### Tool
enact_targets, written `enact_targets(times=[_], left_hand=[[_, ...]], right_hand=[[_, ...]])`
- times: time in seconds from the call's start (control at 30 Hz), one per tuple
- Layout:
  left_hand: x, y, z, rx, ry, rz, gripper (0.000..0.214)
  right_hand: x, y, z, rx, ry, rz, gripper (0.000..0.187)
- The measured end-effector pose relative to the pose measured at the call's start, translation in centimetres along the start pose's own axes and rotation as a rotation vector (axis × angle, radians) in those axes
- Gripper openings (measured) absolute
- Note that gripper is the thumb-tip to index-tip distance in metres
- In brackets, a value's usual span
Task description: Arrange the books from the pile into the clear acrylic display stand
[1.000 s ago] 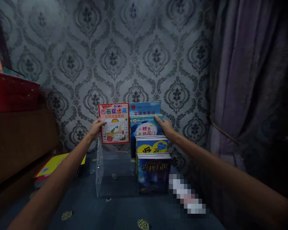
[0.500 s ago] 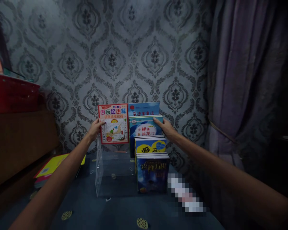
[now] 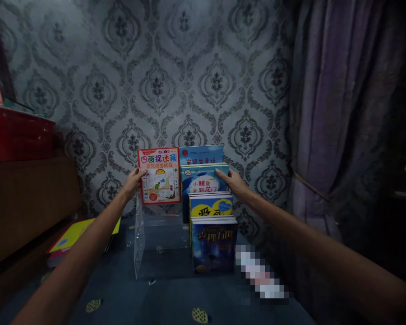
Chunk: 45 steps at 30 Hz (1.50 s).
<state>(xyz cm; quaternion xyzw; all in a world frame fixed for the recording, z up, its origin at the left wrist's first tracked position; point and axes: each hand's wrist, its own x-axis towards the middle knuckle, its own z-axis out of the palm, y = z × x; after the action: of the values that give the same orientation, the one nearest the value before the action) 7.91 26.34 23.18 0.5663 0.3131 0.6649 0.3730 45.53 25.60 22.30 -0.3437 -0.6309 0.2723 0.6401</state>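
Observation:
A clear, tiered book rack (image 3: 138, 253) stands on the dark blue cloth. My left hand (image 3: 132, 183) pinches the left edge of a red-bordered picture book (image 3: 160, 180), thumb in front, at the rack's upper left. On the other side, my right hand (image 3: 234, 180) grips the upper right edge of a teal book (image 3: 205, 175), its fingers partly hidden behind. A light blue book (image 3: 201, 152) rises behind the teal one. Below, in stepped rows, stand books with a yellow and blue cover (image 3: 209, 205) and a dark blue cover (image 3: 214, 248) in front.
Left of the rack, a yellow book (image 3: 72, 234) tops a small pile, partly behind my forearm. Farther left, a red basket (image 3: 18, 133) rests on a brown box (image 3: 30, 203). A pixelated patch (image 3: 260, 273) lies right of the rack. A tied purple curtain (image 3: 325, 135) hangs beside the patterned wall (image 3: 189, 90).
Both hands keep their hold on the same books, which stay in place on the rack. The whole view has shifted very slightly.

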Motion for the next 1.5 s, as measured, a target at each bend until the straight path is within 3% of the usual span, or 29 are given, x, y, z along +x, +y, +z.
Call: enact_targets(times=[0.3, 0.47, 0.57, 0.63, 0.67, 0.7, 0.77, 0.83, 0.87, 1.0, 1.13, 1.23, 1.33, 1.5], left_hand=[[-0.4, -0.1, -0.4, 0.120, 0.086, 0.073, 0.054], [-1.3, 0.1, -1.0, 0.225, 0.306, 0.224, 0.043], [-5.3, -0.9, -2.3, 0.312, 0.427, 0.300, 0.031], [-10.1, -2.2, -3.6, 0.447, 0.403, 0.327, 0.023], [-12.9, -3.1, -4.4, 0.643, 0.302, 0.370, 0.019], [-15.8, -3.9, -5.2, 0.840, 0.167, 0.405, 0.018], [-20.8, -5.2, -6.9, 1.170, -0.157, 0.408, 0.022], [-23.7, -5.9, -8.9, 1.453, -0.277, 0.326, 0.025], [-24.2, -6.1, -9.9, 1.575, -0.272, 0.252, 0.027], [-21.4, -6.2, -13.5, 1.816, -0.054, 0.006, 0.039], [-16.8, -7.2, -14.3, 1.876, 0.053, -0.139, 0.052], [-14.8, -8.4, -13.5, 1.890, 0.103, -0.263, 0.056], [-13.7, -9.0, -12.9, 1.892, 0.125, -0.398, 0.044], [-13.7, -7.0, -13.5, 1.918, 0.035, -0.470, 0.033]], right_hand=[[-1.2, 0.9, -0.5, 0.067, 0.040, 0.035, 0.061], [-2.5, 0.2, -1.0, 0.139, 0.129, 0.145, 0.048], [-5.8, -0.8, -0.8, 0.210, 0.357, 0.174, 0.040], [-10.0, -0.9, 0.0, 0.154, 0.452, 0.027, 0.035], [-12.6, -0.8, 0.6, 0.077, 0.461, -0.075, 0.032], [-15.4, -0.5, 1.3, -0.015, 0.432, -0.129, 0.031], [-21.0, 0.0, 3.2, -0.185, 0.225, -0.133, 0.028], [-25.6, 0.2, 5.9, -0.268, -0.095, -0.238, 0.021], [-27.3, 0.1, 7.4, -0.284, -0.247, -0.280, 0.018], [-30.9, -0.8, 14.0, -0.163, -0.599, -0.215, 0.022], [-33.2, 0.5, 18.2, -0.083, -0.835, -0.039, 0.026], [-34.7, 2.7, 19.2, -0.121, -0.934, 0.120, 0.028], [-35.3, 3.8, 19.1, -0.135, -0.998, 0.227, 0.030], [-35.0, 2.7, 18.7, -0.152, -1.035, 0.235, 0.035]])
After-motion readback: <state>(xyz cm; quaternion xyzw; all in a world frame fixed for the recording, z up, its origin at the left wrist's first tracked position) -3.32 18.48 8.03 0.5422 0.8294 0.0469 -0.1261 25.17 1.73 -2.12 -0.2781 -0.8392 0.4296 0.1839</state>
